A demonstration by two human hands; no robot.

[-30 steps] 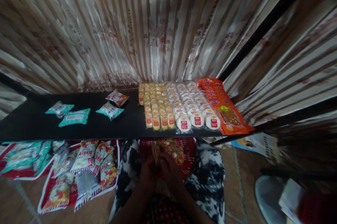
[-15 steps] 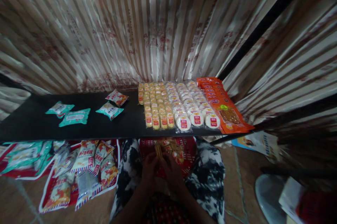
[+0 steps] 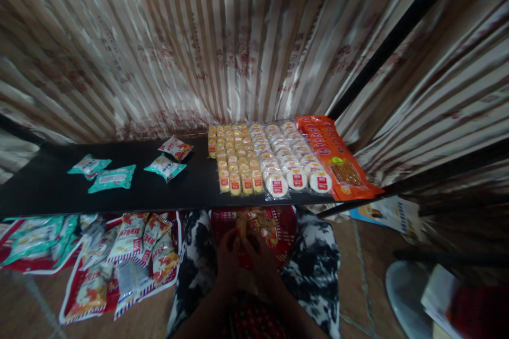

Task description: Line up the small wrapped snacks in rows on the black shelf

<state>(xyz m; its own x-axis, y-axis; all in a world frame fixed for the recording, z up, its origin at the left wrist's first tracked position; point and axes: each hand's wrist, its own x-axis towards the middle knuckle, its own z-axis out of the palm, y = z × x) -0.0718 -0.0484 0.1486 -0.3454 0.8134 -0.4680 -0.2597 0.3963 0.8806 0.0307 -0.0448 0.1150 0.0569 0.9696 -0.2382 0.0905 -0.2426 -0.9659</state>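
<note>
My left hand [image 3: 228, 249] and my right hand [image 3: 256, 251] are close together over a red basket [image 3: 292, 227] between my knees. Their fingertips pinch one small yellow wrapped snack [image 3: 242, 224] from both sides. More of these wrapped snacks [image 3: 264, 225] lie loose in the basket; dim light blurs their details. Above the basket, on the black shelf [image 3: 159, 198], stand rows of similar yellow wrapped snacks [image 3: 235, 161]. Beside them are rows of round white crackers [image 3: 277, 185] in clear wrap, then a row of overlapping orange snack bags [image 3: 345, 169].
Teal packets [image 3: 113, 179] and a red-and-white packet [image 3: 175, 148] lie on the shelf's left part. Below left, a red basket [image 3: 67, 296] holds several snack bags. Black poles [image 3: 397, 36] frame the right side; a striped curtain [image 3: 238, 36] hangs behind. A grey stool [image 3: 405, 291] is at lower right.
Both hands have shifted very slightly, and the snack between the fingertips has turned a little. The shelf items stay where they were.
</note>
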